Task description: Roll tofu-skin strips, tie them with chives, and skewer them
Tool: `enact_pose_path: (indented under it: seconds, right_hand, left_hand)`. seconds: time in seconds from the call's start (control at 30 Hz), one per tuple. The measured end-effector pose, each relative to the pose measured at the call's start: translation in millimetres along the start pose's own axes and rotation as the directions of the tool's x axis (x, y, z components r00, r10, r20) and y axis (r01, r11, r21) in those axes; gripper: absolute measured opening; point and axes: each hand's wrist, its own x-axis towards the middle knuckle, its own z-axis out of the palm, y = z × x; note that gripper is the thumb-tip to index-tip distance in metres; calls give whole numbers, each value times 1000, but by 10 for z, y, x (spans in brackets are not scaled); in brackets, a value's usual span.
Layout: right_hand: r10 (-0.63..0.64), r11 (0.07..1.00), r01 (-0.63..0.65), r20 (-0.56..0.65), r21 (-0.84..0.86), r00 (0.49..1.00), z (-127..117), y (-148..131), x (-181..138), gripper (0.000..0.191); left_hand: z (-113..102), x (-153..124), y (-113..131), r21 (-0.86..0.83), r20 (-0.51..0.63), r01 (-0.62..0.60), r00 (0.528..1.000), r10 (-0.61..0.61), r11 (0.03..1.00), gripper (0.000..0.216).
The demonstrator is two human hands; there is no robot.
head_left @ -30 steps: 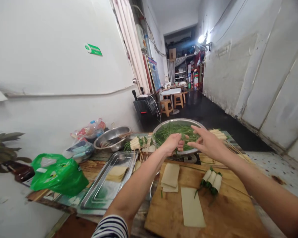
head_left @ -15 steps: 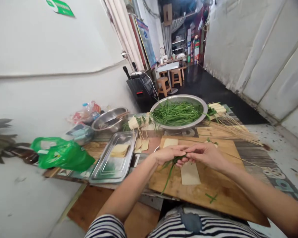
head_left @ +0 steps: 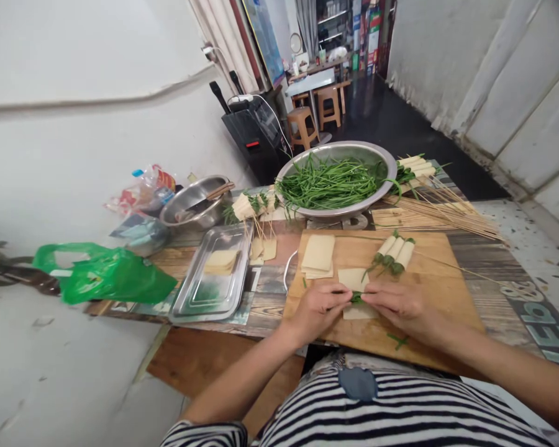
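My left hand (head_left: 317,308) and my right hand (head_left: 399,305) pinch the two ends of a small bundle of green chives (head_left: 356,297). The bundle lies across a pale tofu sheet (head_left: 353,279) on the wooden cutting board (head_left: 431,298). To the upper left of that sheet sits a stack of similar tofu sheets (head_left: 318,253). Several tofu rolls (head_left: 393,253) with green ends lie side by side beyond my right hand. Short pieces of chive (head_left: 397,341) rest crossed near the board's front edge.
Behind the board stands a wide metal basin (head_left: 391,162) heaped with chives (head_left: 330,183). Bamboo skewers (head_left: 447,211) lie at right. Leftward are a metal tray (head_left: 212,306) with tofu sheets, a metal bowl (head_left: 193,217) and a green plastic bag (head_left: 116,276).
Both hands have come down toward me, laying the chives, held above the board before, across the tofu sheet. The view has tilted down, and the rolls and sheet stack are uncovered.
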Motion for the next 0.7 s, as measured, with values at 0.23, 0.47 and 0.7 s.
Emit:
enact_pose_path:
  seconds: [0.23, 0.47, 0.7]
  right_hand:
    - [-178, 972, 192, 108, -134, 978, -70, -7, -53, 27]
    - [-293, 887, 371, 287, -276, 912, -137, -73, -49, 27]
    - [-279, 827, 442, 430, -347, 859, -141, -181, 17, 39]
  left_hand:
    - [23, -114, 14, 288, 197, -224, 965, 171, 931, 25]
    - [-32, -57, 70, 413, 385, -375, 898, 214, 830, 26]
    - [-13, -38, 72, 459, 459, -398, 872, 171, 794, 29]
